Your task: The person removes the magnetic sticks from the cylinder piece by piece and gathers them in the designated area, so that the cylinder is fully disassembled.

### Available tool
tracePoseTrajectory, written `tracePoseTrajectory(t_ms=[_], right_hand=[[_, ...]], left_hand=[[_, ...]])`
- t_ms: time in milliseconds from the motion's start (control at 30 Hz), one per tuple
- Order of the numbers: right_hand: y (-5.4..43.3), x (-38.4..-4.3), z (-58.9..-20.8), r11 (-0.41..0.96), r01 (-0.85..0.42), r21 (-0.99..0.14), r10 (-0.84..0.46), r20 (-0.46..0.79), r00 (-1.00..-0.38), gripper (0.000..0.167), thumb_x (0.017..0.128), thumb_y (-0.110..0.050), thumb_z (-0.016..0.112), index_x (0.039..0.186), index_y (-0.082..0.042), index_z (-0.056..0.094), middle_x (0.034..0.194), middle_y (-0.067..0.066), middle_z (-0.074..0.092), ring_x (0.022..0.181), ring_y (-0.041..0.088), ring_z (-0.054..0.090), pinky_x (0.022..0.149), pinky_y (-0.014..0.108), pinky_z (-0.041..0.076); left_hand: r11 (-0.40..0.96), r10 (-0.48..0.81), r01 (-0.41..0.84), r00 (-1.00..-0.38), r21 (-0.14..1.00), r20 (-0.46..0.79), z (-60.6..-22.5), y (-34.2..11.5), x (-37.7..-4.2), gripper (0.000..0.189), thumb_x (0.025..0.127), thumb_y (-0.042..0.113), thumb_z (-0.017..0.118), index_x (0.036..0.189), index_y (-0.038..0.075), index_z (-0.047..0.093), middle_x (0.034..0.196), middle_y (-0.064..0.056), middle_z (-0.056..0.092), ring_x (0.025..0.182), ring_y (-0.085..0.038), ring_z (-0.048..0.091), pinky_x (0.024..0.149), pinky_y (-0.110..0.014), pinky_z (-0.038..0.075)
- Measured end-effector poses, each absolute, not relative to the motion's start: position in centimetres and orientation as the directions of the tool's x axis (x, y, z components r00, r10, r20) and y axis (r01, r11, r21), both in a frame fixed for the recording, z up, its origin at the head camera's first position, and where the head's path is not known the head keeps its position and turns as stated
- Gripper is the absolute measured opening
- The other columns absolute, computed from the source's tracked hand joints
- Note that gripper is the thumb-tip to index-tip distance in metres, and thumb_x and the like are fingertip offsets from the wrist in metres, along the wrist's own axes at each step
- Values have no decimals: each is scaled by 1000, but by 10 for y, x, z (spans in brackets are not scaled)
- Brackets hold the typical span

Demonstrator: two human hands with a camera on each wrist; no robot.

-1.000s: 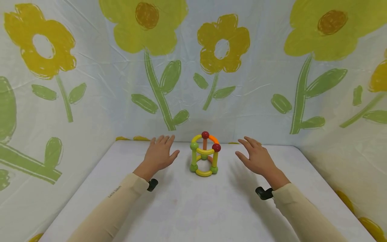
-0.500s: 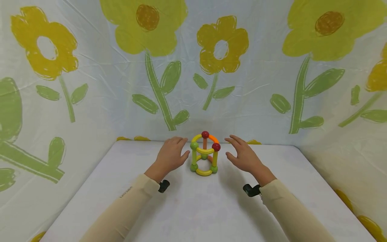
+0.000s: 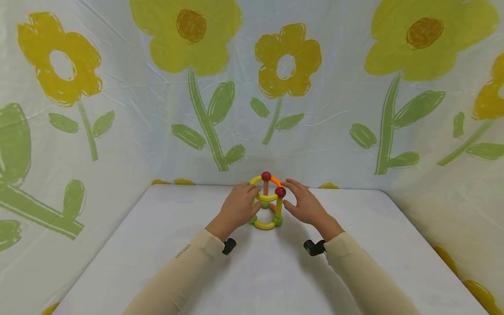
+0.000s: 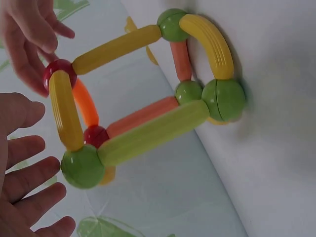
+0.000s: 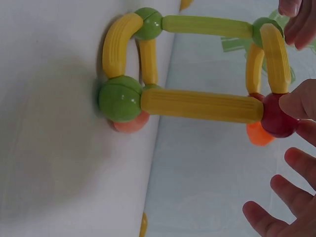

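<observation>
A triangular frame of magnetic building sticks (image 3: 267, 198) and balls stands upright on the white table (image 3: 252, 271). Green balls form its base; its top has two red balls and one green. My left hand (image 3: 237, 204) is at its left side, fingers spread, covering the upper green ball in the head view; in the left wrist view the fingertips lie right at that green ball (image 4: 83, 168). On the other side, my right hand (image 3: 307, 204) has its fingers apart. In the right wrist view its thumb overlaps the front red ball (image 5: 277, 117), with the index fingertip close beside it.
White cloth (image 3: 330, 131) printed with yellow flowers hangs behind the table and along both sides. The frame stands near the table's back edge. A small black wrist camera (image 3: 229, 246) sits under the left wrist, another black camera (image 3: 314, 248) under the right.
Both hands have moved inward from either side, from well apart to right at the frame's upper corners. The frame stands where it stood.
</observation>
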State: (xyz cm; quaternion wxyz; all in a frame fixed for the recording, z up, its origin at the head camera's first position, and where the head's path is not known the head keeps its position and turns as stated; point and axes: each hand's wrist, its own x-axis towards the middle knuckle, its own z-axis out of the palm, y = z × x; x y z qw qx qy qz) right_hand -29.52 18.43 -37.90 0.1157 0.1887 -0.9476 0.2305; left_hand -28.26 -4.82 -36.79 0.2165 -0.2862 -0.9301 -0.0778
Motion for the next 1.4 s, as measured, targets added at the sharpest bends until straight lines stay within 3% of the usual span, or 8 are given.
tracePoseTrajectory(t_ms=[267,500,800,1133,1300,1400], right_hand=[[174,-301,-386,793,-457,-403,-335,339,-879,54,91,-22,62,142,-11,46,153,9,40,138,33,41,109,53,39],[167,-304,-389,759,-484,-434,-355,347,-868,49,92,-17,61,139,-12,50,152,9,40,135,32,46,106,52,42],[165,-310,-392,709,-526,-471,-373,382,-845,39,93,-6,57,131,-8,56,143,8,51,118,25,58,97,42,52],[164,-312,-393,712,-518,-475,-352,396,-848,36,93,-4,59,129,-10,58,134,7,58,109,22,62,95,38,53],[165,-312,-393,718,-495,-490,-327,390,-861,35,93,-5,60,128,-10,57,131,8,59,107,23,63,94,40,53],[165,-312,-392,710,-497,-499,-328,389,-861,35,93,-6,60,128,-10,57,131,9,59,109,25,63,95,41,53]], left_hand=[[817,521,576,-719,-25,461,-376,-32,-285,35,92,30,65,121,10,64,125,-4,65,124,-27,55,108,-50,41],[844,516,530,-757,-84,400,-379,-22,-290,38,95,33,60,128,15,61,130,-1,63,132,-26,49,113,-55,33],[843,519,530,-762,-88,387,-382,-19,-293,23,96,31,60,116,20,63,119,3,68,125,-21,51,112,-55,34],[843,522,531,-768,-86,371,-382,-17,-295,18,97,29,58,111,17,61,115,1,67,122,-20,51,112,-54,34],[841,531,530,-764,-113,367,-385,-18,-295,17,96,27,60,110,17,63,117,1,66,128,-21,49,114,-54,33],[831,555,525,-759,-183,340,-387,-18,-295,18,95,25,62,111,18,64,120,1,65,132,-20,46,115,-53,31]])
